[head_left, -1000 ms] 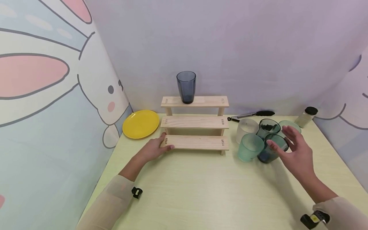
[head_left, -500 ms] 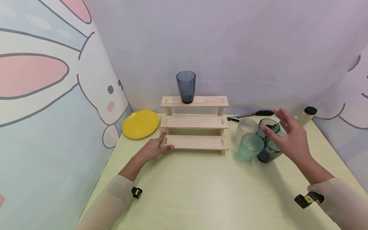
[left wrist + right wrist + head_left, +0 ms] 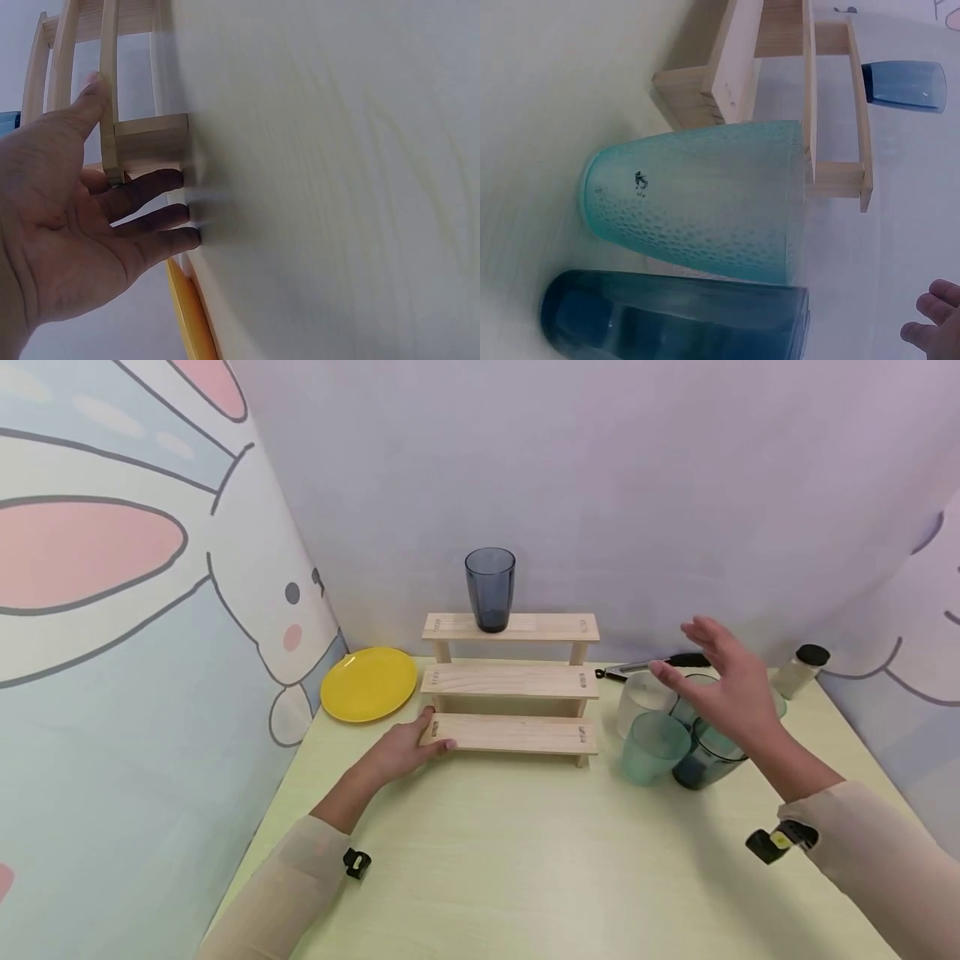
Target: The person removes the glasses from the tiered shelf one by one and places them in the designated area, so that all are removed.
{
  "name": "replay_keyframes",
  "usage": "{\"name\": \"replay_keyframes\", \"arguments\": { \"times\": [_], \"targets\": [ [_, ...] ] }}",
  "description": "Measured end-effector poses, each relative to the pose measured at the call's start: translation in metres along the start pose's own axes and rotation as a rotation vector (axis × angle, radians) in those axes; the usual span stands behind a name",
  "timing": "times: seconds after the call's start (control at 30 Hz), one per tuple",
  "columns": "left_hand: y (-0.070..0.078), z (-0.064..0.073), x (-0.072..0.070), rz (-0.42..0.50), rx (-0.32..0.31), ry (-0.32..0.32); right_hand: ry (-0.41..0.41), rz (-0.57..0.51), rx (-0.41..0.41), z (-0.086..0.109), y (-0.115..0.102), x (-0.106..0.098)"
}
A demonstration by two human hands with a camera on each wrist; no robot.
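A three-tier wooden shelf [image 3: 517, 680] stands on the table, a dark blue drinking glass [image 3: 491, 593] upright on its top tier. My left hand [image 3: 393, 752] holds the left end of the bottom tier, thumb on the board and fingers reaching down beside it in the left wrist view. Over the group of cups, my right hand [image 3: 723, 689] hovers with fingers spread and nothing in it. Below it are a teal textured cup [image 3: 655, 747], a frosted clear cup [image 3: 643, 702] and a dark blue glass [image 3: 675, 319]. My right hand partly hides other cups behind these.
A yellow plate [image 3: 369, 685] lies left of the shelf. Tongs [image 3: 690, 660] with black handle ends lie behind the cups. A jar with a black lid [image 3: 801, 670] stands at the back right. Fabric walls enclose the table's back and sides.
My right hand has moved left and farther back, from the front dark glass to above the cups. My left hand stays on the shelf.
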State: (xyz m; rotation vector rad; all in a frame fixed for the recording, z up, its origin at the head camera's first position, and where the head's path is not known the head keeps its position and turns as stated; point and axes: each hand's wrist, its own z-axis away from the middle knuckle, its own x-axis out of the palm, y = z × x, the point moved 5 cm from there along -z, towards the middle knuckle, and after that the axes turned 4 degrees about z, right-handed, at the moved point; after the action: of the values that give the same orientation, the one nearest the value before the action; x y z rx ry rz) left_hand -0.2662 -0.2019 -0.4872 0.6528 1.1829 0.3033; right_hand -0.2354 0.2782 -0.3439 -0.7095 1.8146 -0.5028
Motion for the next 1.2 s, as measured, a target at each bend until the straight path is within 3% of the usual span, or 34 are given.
{"name": "replay_keyframes", "arguments": {
  "times": [0.5,1.2],
  "targets": [
    [0.000,-0.001,0.000,-0.027,-0.008,0.010,-0.125,0.045,-0.105,-0.046,-0.056,0.034],
    [0.001,-0.002,-0.002,-0.012,0.001,0.017,-0.235,0.011,-0.083,-0.108,-0.112,0.094]
  ]
}}
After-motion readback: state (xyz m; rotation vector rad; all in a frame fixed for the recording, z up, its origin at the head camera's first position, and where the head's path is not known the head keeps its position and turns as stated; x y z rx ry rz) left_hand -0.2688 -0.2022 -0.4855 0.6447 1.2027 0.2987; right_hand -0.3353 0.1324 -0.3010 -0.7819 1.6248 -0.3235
